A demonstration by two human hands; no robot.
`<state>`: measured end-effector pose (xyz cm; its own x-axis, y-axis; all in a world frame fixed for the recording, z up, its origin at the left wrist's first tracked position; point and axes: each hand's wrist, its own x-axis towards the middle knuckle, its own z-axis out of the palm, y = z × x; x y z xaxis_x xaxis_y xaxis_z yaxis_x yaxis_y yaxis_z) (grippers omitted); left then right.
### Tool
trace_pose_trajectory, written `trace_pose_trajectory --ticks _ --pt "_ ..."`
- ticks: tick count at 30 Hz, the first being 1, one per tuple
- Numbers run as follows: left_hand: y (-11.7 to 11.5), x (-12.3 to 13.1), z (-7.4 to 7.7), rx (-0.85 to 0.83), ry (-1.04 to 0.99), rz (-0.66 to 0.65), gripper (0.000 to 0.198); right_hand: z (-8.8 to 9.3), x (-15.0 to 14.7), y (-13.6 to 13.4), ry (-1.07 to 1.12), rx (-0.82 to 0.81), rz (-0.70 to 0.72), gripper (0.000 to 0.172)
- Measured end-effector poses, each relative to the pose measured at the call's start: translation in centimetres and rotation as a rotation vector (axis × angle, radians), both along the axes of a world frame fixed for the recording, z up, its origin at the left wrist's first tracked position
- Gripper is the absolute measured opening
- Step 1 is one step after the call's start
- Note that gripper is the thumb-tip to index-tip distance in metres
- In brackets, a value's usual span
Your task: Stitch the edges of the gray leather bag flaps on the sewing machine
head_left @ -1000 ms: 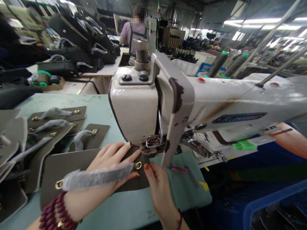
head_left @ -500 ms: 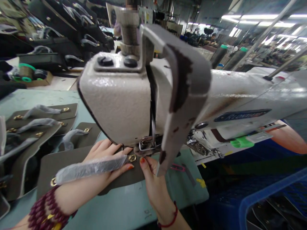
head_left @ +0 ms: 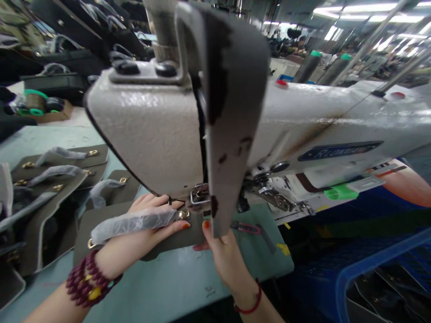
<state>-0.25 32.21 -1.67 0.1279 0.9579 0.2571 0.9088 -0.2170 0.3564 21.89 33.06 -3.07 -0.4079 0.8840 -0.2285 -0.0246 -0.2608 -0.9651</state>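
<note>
A grey-brown bag panel (head_left: 175, 244) lies under the head of a white sewing machine (head_left: 144, 130). It carries a plastic-wrapped handle (head_left: 134, 224) with gold fittings (head_left: 184, 214). My left hand (head_left: 148, 240) rests flat on the panel, passing beneath the handle, fingers stretched toward the needle area. At the panel's right edge, my right hand (head_left: 225, 255) pinches the material, thumb above and a fingertip showing below. A worn metal guard (head_left: 232, 112) hides part of that hand. The needle and presser foot are mostly out of sight behind the machine head.
Similar panels with wrapped handles (head_left: 63, 172) are piled on the left. A pink-edged cutter (head_left: 249, 228) lies on the green tabletop (head_left: 161, 287) right of my right hand. A blue crate (head_left: 343, 278) holding dark pieces stands at lower right. Thread cones (head_left: 306, 67) stand behind.
The panel and my left hand have slid a little to the right. My right hand has shifted slightly right, and a fingertip now shows below the panel's edge. The view has moved slightly.
</note>
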Motion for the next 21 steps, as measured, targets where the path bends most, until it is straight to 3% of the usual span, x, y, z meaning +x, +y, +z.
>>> trace_pose_trajectory --ticks 3,5,9,14,21 --pt "-0.3 0.3 1.4 -0.103 0.073 -0.028 0.04 -0.3 0.4 -0.2 0.116 -0.163 0.008 0.048" --pt "-0.3 0.6 2.4 -0.081 0.059 -0.027 0.044 -0.3 0.5 -0.3 0.169 -0.197 0.01 0.049" --pt "0.0 1.1 3.6 -0.033 0.011 -0.066 0.052 0.4 0.6 -0.3 0.175 -0.101 0.028 0.049" --pt "0.2 1.1 3.8 -0.023 0.017 -0.079 0.055 0.8 0.6 -0.3 0.029 0.106 0.046 0.043" --pt "0.2 1.5 4.2 -0.034 0.096 -0.085 0.056 -1.1 -0.3 -0.7 -0.012 0.155 -0.046 0.044"
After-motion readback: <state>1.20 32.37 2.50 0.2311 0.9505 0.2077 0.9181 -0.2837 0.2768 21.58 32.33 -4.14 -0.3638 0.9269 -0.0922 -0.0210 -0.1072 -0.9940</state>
